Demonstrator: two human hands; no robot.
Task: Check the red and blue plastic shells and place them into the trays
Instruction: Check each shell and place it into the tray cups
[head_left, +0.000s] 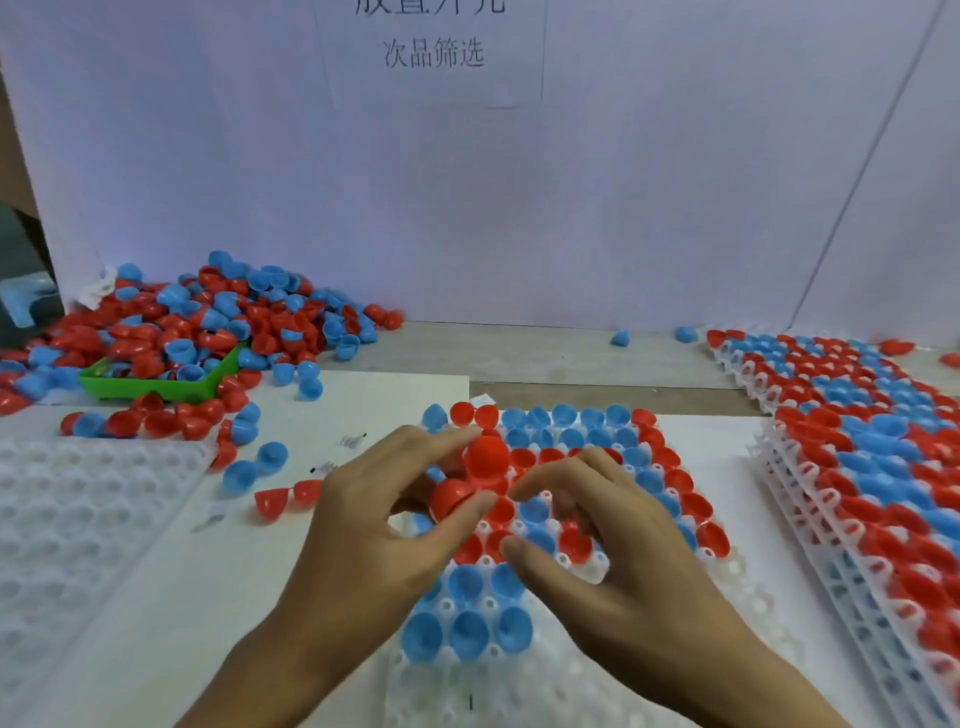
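My left hand (379, 509) holds two red shells: one (453, 496) pinched between thumb and fingers, another (487, 460) at the fingertips. Both hover over the white tray (571, 670) in front of me, whose far rows hold red and blue shells. My right hand (597, 540) hangs over the tray's middle with fingers curled downward, fingertips close to the shells in the cells; I cannot tell whether it holds anything. A large heap of loose red and blue shells (208, 322) lies at the back left.
A green bin (156, 387) sits in the heap. An empty white tray (78, 509) lies at the left. Stacked filled trays (857, 467) stand at the right. Loose shells (280, 499) lie between tray and heap. A white wall stands behind.
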